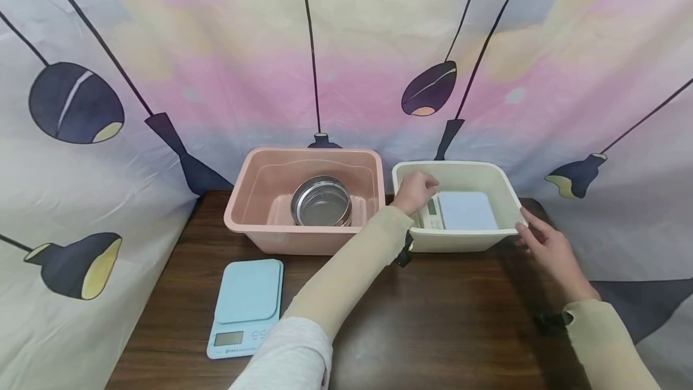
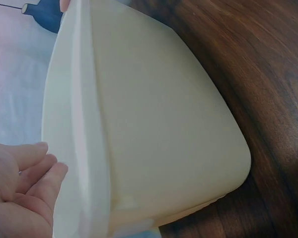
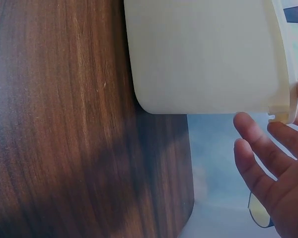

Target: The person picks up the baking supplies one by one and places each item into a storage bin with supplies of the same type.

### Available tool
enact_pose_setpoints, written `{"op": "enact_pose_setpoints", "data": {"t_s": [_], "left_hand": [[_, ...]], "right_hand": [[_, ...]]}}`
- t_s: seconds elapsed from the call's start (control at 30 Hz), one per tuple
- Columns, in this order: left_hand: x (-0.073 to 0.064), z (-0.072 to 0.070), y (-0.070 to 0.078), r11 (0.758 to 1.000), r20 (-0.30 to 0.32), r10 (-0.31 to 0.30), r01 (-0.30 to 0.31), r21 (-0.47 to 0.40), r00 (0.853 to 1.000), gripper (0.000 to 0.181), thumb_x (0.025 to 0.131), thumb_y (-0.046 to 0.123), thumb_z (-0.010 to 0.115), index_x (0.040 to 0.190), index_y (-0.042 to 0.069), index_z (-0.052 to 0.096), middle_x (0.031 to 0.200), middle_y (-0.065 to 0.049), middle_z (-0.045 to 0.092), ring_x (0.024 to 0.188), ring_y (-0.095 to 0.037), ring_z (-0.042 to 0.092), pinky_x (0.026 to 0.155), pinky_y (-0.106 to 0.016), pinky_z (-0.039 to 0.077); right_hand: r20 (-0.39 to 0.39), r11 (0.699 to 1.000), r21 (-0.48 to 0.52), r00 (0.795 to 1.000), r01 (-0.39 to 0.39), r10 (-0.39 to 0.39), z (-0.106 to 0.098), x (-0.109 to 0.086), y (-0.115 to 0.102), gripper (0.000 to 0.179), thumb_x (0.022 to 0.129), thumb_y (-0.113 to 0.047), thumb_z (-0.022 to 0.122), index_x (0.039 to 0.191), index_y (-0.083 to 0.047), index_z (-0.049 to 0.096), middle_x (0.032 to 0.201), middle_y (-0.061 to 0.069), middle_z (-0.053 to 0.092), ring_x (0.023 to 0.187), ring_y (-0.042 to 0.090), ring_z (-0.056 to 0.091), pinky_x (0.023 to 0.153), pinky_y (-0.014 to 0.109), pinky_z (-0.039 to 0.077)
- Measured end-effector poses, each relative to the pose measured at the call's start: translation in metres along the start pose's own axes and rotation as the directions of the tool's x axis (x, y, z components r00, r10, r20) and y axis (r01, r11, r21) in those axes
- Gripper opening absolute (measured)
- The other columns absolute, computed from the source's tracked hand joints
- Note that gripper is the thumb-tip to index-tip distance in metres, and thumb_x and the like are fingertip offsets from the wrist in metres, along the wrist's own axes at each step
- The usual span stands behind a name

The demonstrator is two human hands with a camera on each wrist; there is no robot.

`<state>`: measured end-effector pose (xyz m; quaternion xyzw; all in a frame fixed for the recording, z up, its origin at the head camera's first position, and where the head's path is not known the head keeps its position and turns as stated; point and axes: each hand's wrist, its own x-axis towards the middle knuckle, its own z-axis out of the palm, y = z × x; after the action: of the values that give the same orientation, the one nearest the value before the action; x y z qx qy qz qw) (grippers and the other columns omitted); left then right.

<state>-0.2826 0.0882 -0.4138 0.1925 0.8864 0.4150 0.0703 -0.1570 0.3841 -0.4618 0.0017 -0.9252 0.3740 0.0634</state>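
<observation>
A cream plastic basin [image 1: 465,242] stands at the back right of the table, with a kitchen scale [image 1: 467,210] lying inside it, white platform to the right of its small display. My left hand [image 1: 414,190] reaches over the basin's left part, near the scale's display. Its fingers are loosely bent with nothing between them, and in the left wrist view the hand [image 2: 27,191] is beside the rim. At the right front corner, my right hand [image 1: 552,253] pinches the basin's rim. The right wrist view has its thumb and index finger at the rim corner, other fingers spread below.
Left of the cream basin stands a pink basin [image 1: 303,241] holding round metal sieves [image 1: 322,200]. A light blue kitchen scale [image 1: 249,294] lies on the wooden table [image 1: 444,318] at the front left. A printed curtain [image 1: 357,47] hangs behind both basins.
</observation>
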Motion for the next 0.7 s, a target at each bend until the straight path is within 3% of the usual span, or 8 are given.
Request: {"op": "enact_pose_setpoints", "data": {"t_s": [0.27,0.47,0.7], "left_hand": [[-0.006,-0.004,0.004,0.995,-0.023,0.056,-0.057,-0.080,0.998,0.025,0.103,0.010,0.067,0.124,0.001,0.075,0.120,-0.010,0.076,0.109,-0.018,0.071,0.087,-0.017,0.056],[-0.021,-0.011,0.009,0.988,-0.030,0.067,-0.070,-0.135,0.997,0.026,0.102,0.013,0.068,0.125,0.003,0.075,0.117,-0.009,0.077,0.105,-0.018,0.071,0.085,-0.018,0.056],[-0.039,-0.020,0.018,0.979,-0.008,0.103,-0.103,-0.177,0.995,0.027,0.101,0.018,0.070,0.124,0.005,0.076,0.115,-0.007,0.077,0.098,-0.011,0.071,0.079,-0.013,0.054]], "right_hand": [[-0.005,1.000,0.005,1.000,0.011,-0.011,0.001,0.001,0.002,0.059,0.110,-0.029,0.054,0.160,-0.004,0.037,0.109,0.034,0.069,0.074,-0.006,0.063,0.060,0.018,0.055],[-0.025,1.000,0.020,0.999,0.024,-0.023,0.003,0.002,0.004,0.056,0.110,-0.027,0.054,0.159,-0.002,0.038,0.102,0.033,0.071,0.072,-0.005,0.064,0.058,0.018,0.055],[-0.022,1.000,0.012,1.000,0.012,-0.012,0.005,0.000,0.004,0.058,0.110,-0.029,0.054,0.160,-0.003,0.037,0.106,0.035,0.070,0.073,-0.007,0.063,0.059,0.018,0.056]]}}
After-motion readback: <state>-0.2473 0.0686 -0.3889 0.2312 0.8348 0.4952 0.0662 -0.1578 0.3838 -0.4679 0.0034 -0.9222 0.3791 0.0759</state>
